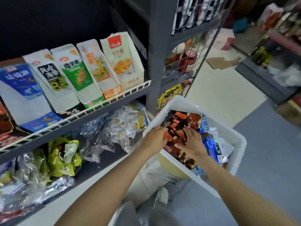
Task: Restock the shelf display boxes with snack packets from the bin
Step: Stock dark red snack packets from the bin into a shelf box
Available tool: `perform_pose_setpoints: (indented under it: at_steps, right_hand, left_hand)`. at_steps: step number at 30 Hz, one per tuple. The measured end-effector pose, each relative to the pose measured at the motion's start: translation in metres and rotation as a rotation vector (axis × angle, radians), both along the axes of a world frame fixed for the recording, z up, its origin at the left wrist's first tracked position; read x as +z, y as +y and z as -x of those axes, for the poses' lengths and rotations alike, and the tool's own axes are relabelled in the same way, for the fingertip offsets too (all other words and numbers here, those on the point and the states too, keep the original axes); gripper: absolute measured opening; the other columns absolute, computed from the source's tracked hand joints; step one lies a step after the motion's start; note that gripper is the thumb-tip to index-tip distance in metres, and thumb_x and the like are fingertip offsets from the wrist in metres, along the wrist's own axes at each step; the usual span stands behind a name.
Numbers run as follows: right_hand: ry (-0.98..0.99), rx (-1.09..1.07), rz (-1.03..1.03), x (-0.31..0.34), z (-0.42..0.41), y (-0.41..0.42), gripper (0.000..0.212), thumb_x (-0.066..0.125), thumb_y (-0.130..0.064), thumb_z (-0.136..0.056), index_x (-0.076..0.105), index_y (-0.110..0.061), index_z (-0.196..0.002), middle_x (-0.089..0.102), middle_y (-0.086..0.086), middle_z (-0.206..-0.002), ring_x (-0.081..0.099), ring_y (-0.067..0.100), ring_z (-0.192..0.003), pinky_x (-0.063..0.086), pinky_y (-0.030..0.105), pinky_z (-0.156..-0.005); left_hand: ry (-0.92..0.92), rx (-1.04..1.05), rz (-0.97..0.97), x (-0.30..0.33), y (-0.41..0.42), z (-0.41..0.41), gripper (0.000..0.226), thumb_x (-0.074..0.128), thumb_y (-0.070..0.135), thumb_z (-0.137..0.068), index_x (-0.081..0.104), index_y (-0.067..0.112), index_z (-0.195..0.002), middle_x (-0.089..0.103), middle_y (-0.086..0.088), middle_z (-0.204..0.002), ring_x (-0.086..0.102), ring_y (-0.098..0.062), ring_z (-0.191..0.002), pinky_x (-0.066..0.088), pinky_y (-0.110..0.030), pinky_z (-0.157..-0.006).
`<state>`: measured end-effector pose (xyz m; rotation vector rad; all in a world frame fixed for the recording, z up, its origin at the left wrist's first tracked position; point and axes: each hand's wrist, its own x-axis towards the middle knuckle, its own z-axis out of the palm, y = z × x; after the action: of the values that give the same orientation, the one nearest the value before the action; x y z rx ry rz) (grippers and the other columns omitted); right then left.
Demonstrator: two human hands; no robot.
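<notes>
A white plastic bin stands on the floor right of the shelf. On top inside it lies a large red-and-black bag of snack packets, with blue packets under it. My left hand grips the bag's left edge at the bin's rim. My right hand lies over the bag's near part with fingers curled into the plastic. Several upright display boxes stand in a row on the upper shelf behind a white wire rail.
The lower shelf holds clear bags of yellow-green packets and pale packets. A grey upright post and a wire rack stand behind the bin. Cardboard lies on the floor beyond.
</notes>
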<state>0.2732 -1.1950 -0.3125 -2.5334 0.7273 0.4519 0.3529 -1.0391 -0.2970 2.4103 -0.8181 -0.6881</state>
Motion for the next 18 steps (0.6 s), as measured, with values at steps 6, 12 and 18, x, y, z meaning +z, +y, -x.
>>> perform_pose_setpoints:
  at_steps: [6,12,18]
  right_hand:
    - [-0.024,0.086,0.046,-0.02,0.004,-0.025,0.076,0.068,-0.041,-0.08,0.031,-0.02,-0.144,0.026,0.005,-0.148,0.021,0.025,-0.137,0.032,0.039,-0.109]
    - [-0.205,-0.004,-0.007,-0.018,0.001,-0.05,0.026,0.069,-0.014,-0.082,0.067,-0.014,-0.109,0.053,0.006,-0.124,0.043,0.024,-0.122,0.035,0.032,-0.105]
    - [-0.275,-0.088,-0.165,-0.008,-0.006,-0.047,0.008,0.053,-0.001,-0.09,0.056,-0.008,-0.094,0.062,0.007,-0.097,0.053,0.015,-0.083,0.039,0.013,-0.06]
  left_hand:
    - [0.037,-0.015,-0.119,-0.023,-0.03,0.01,0.057,0.051,0.017,-0.092,0.032,0.016,-0.145,0.028,-0.005,-0.152,0.029,-0.025,-0.137,0.029,-0.034,-0.11]
    - [0.123,0.066,-0.222,-0.042,-0.037,0.015,0.067,0.054,0.03,-0.094,0.018,0.021,-0.15,0.01,-0.015,-0.157,0.013,-0.029,-0.144,0.023,-0.04,-0.115]
    - [0.194,0.294,-0.124,-0.042,-0.052,0.015,0.082,0.064,0.039,-0.086,0.015,0.02,-0.148,0.032,-0.015,-0.147,0.036,-0.032,-0.132,0.034,-0.048,-0.107]
